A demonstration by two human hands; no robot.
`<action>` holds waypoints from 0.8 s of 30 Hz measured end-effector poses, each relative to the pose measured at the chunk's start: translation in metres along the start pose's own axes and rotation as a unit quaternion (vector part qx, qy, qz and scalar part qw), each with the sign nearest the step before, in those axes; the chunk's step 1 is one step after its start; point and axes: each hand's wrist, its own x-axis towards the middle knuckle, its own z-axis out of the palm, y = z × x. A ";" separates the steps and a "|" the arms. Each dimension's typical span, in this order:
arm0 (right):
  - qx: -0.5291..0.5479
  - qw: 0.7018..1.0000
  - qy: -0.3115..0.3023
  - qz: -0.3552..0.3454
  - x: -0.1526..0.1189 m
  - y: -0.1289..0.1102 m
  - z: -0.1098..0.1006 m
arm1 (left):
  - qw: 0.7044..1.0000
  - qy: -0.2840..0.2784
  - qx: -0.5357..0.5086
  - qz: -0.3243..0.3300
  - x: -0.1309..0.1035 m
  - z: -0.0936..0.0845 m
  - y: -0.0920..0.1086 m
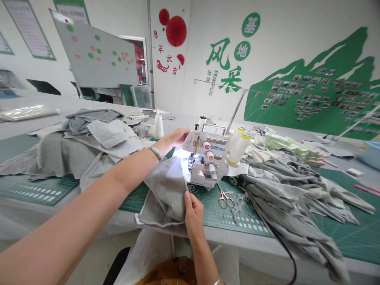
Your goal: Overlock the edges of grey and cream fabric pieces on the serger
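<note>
Left forearm [97, 206] is stretched toward the sewing machine [202, 174], where the grip of the left hand [175, 137] cannot be told, while grey cloth [168, 188] at its near left side, likely light and limp, is pinched by the right hand [194, 213] along its edge, best held there

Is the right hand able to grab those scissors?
Probably yes: the scissors lie on the green mat near the right hand, with nothing seen blocking the way between them. But that hand pinches the gray cloth, so it would likely need to let go first.
</note>
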 end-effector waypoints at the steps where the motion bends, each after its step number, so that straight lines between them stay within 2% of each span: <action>1: -0.001 1.000 0.000 -0.001 0.000 0.000 0.000 | 1.000 0.010 0.021 0.004 -0.006 -0.002 0.001; 4: -0.001 1.000 0.001 -0.004 0.000 0.000 0.000 | 0.991 0.083 0.097 0.035 -0.037 -0.009 -0.005; 8: -0.001 1.000 0.003 -0.008 0.000 -0.003 -0.001 | 0.951 0.208 0.213 0.080 -0.094 -0.016 -0.036; 12: -0.006 1.000 0.002 -0.015 -0.002 -0.005 -0.001 | 0.918 0.244 0.300 0.092 -0.140 -0.011 -0.069; 16: -0.015 1.000 0.006 -0.023 -0.011 -0.005 -0.006 | 0.888 0.261 0.357 0.129 -0.167 -0.001 -0.084; 19: -0.030 0.999 0.023 -0.024 -0.016 -0.004 -0.025 | 0.870 0.257 0.392 0.154 -0.180 0.000 -0.093; 21: -0.109 0.991 0.074 -0.025 -0.016 -0.004 -0.049 | 0.872 0.251 0.389 0.160 -0.187 -0.001 -0.101; 22: -0.187 0.975 0.113 -0.027 -0.014 -0.004 -0.063 | 0.875 0.249 0.383 0.162 -0.190 -0.002 -0.105; 23: -0.295 0.945 0.140 -0.020 -0.011 -0.005 -0.079 | 0.878 0.245 0.377 0.164 -0.192 -0.003 -0.109; 24: -0.338 0.929 0.154 -0.009 -0.007 -0.006 -0.094 | 0.881 0.242 0.372 0.165 -0.195 -0.004 -0.112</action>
